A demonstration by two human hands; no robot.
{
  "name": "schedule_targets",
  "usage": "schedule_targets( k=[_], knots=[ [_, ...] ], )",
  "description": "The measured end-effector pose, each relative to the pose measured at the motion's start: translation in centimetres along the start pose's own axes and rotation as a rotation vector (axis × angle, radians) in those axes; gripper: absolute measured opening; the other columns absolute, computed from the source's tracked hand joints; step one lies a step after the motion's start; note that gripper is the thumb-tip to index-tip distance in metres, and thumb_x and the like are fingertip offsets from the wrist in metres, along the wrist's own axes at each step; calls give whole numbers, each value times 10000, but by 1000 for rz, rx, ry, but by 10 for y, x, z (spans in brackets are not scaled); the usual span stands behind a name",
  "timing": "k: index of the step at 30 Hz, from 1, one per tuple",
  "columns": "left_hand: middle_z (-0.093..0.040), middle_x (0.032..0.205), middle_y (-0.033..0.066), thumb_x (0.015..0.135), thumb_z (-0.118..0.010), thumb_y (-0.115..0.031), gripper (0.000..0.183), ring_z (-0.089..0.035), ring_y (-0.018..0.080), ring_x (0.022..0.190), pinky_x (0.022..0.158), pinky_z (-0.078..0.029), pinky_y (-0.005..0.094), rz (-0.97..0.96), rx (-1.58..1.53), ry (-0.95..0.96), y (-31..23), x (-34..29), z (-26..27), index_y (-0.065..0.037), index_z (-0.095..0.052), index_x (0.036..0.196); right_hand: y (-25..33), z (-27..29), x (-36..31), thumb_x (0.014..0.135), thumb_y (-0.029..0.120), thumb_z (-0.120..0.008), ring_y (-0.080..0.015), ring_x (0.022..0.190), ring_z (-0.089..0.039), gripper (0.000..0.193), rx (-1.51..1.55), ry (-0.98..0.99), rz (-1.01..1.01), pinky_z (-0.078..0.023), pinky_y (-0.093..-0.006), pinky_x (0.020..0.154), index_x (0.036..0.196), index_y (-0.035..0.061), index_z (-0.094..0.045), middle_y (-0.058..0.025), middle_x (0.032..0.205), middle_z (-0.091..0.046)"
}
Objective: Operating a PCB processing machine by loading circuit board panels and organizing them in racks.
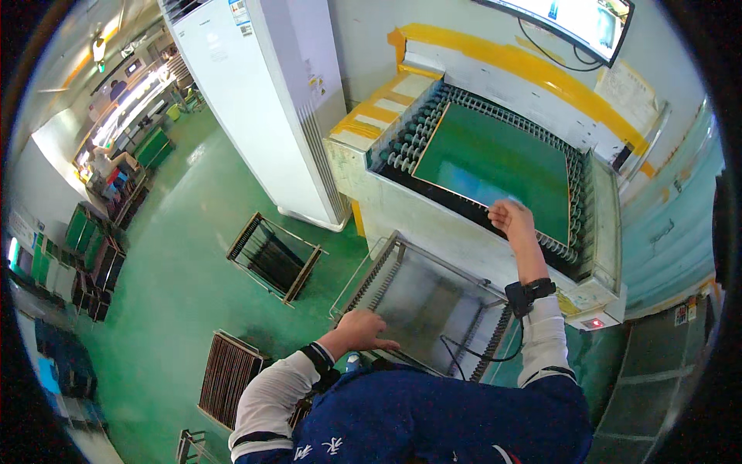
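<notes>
Panel: I see a flat green rectangular board (495,158) lying on the roller bed of a cream, yellow-taped conveyor machine (433,209), its near edge just inside the machine's front lip
Edges and room: rows of dark rollers (406,143) frame the board on the left and far sides; bare rollers show to its left, so there is open room there; on the right the board runs close to the machine's side wall
Right hand: my right hand (510,218) sits at the board's near edge, fingers curled over that edge and pinching it; the forearm reaches up and away from my body, wrist strapped with a black band (529,294)
Left hand: my left hand (363,330) rests palm down on the near rim of a grey metal slotted rack (425,301) below the machine, fingers loosely bent, holding nothing that I can make out
Around: a tall white cabinet unit (263,100) stands left of the machine; more slotted racks (272,259) sit well apart on the green floor (178,286); a monitor (572,19) hangs above the machine
</notes>
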State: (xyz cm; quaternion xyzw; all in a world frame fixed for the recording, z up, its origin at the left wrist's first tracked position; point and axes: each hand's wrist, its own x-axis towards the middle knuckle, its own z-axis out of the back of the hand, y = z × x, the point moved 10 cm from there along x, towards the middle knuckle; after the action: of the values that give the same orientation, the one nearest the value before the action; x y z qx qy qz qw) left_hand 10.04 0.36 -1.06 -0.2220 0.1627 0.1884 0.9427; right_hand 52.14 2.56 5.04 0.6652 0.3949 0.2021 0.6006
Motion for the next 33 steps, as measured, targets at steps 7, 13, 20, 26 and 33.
schedule_targets(
  k=[7,13,20,26,33],
  knots=[
    [-693,909,101,801,-544,-795,701,-668,317,939,784,-530,444,-17,-20,-53,-1,2,3,-135,-753,913,38,-16,2,902,283,-663,-346,1201,-570,409,-1291,-269,743,-437,-505,1008,1280,130,-637,-122,1278,-638],
    [-695,926,92,795,-567,-784,685,-668,315,942,787,-528,447,-10,-40,-75,3,4,-1,-139,-758,927,21,-16,13,913,301,-653,-352,1361,-437,441,-1430,-269,609,-354,-563,1087,1339,201,-603,-88,1476,-491],
    [-684,895,93,801,-571,-773,671,-670,312,909,757,-534,436,-21,-17,-75,1,4,0,-132,-748,893,30,-11,42,940,337,-613,-336,1363,-443,417,-1449,-267,552,-361,-574,1083,1342,224,-603,-71,1475,-498],
    [-680,885,101,795,-555,-792,695,-671,316,895,725,-530,449,-29,-29,-83,-1,2,3,-127,-741,876,35,-4,67,939,354,-615,-312,1385,-420,450,-1487,-277,450,-348,-578,1100,1374,245,-577,-42,1498,-478],
    [-670,866,118,788,-516,-826,750,-668,333,884,712,-529,458,9,29,-12,-1,5,2,-108,-727,850,35,-2,70,926,360,-625,-314,1390,-416,478,-1491,-254,464,-352,-570,1102,1383,231,-567,-53,1518,-456]
  ],
)
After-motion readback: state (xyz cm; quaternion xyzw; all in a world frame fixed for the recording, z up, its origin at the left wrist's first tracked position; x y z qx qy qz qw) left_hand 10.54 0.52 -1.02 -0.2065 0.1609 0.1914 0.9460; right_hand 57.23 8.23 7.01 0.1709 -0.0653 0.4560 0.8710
